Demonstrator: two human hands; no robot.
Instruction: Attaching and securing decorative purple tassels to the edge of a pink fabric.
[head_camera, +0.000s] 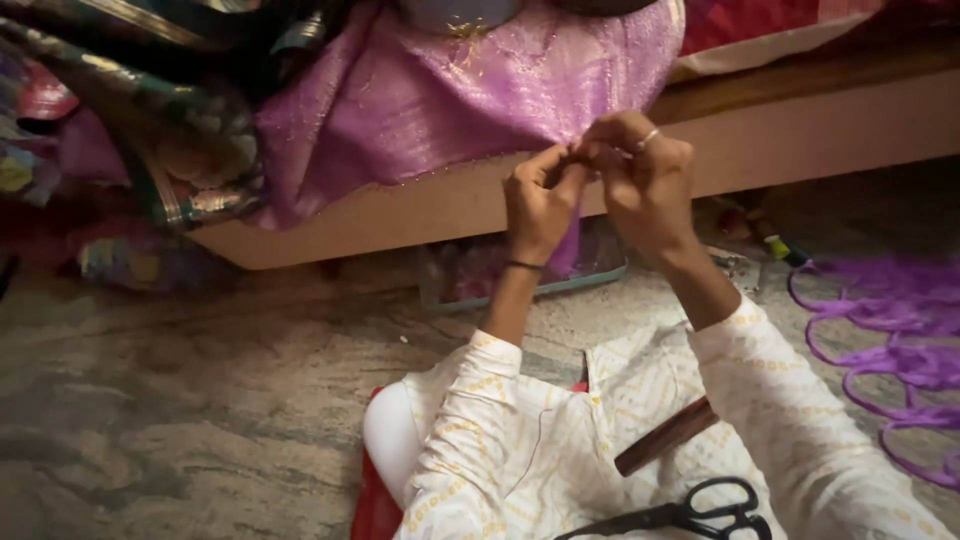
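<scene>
— Inspecting the hands first: what do we record?

— We record the left hand (540, 205) and the right hand (645, 180) raised side by side, touching at the fingertips, in front of the edge of a wooden bed frame (800, 130). Both sets of fingers are curled tight and pinched onto the lower edge of the purple shimmering cloth (470, 90) that hangs over the frame. We cannot tell whether anything finer sits between the fingertips; that spot is too small and blurred.

— Location of the cloth?

— We note it draped from the bed top down over the frame's front, its gathered hem held just where the two hands meet. A narrow strip of it hangs below the left hand.

— Other marks on the hands?

— We see a ring on a right finger and a dark band at the left wrist.

— Surroundings?

— We log black-handled scissors (700, 515) lying on the person's lap, on the white patterned garment (520, 440), with a brown wooden stick (665, 435) just above them. A bundle of purple thread (890, 340) lies on the stone floor (180, 400) to the right, well apart from the hands. Darker patterned fabrics (170, 120) are heaped at the left of the bed.
</scene>
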